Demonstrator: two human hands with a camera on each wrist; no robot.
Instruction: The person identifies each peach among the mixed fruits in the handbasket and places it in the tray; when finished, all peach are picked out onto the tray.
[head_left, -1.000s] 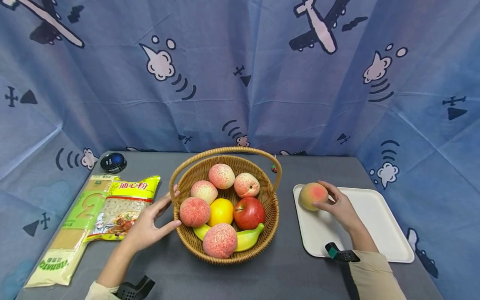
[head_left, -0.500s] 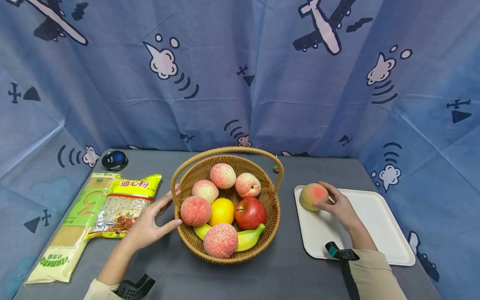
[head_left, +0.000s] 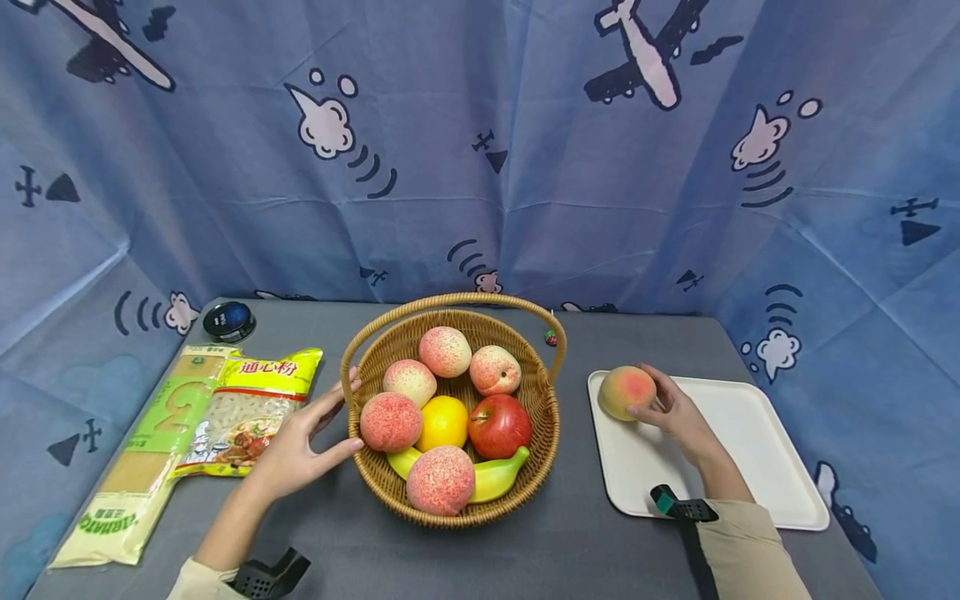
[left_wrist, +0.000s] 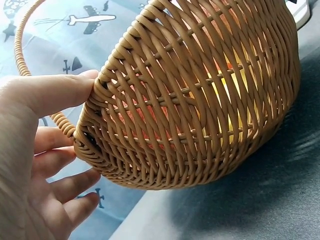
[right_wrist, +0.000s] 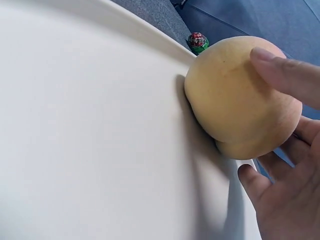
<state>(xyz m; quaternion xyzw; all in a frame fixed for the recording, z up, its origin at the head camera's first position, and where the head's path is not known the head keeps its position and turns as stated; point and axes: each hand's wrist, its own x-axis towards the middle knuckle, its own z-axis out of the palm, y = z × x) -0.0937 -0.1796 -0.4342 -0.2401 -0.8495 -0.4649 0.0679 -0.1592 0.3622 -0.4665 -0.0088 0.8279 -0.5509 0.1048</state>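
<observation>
Right hand (head_left: 678, 415) cups a peach (head_left: 627, 392) resting on the near-left corner of the white tray (head_left: 757, 467), fingers curled round it, while left hand (head_left: 296, 450), fingers spread wide and straight, presses the rim of the wicker fruit basket (head_left: 540, 417) just right of it.

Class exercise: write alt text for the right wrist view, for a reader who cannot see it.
A right hand holds a yellow-orange peach against the raised rim of a white tray, fingers curled round the fruit. Behind the rim, a small red and green object lies on the grey table.
</observation>
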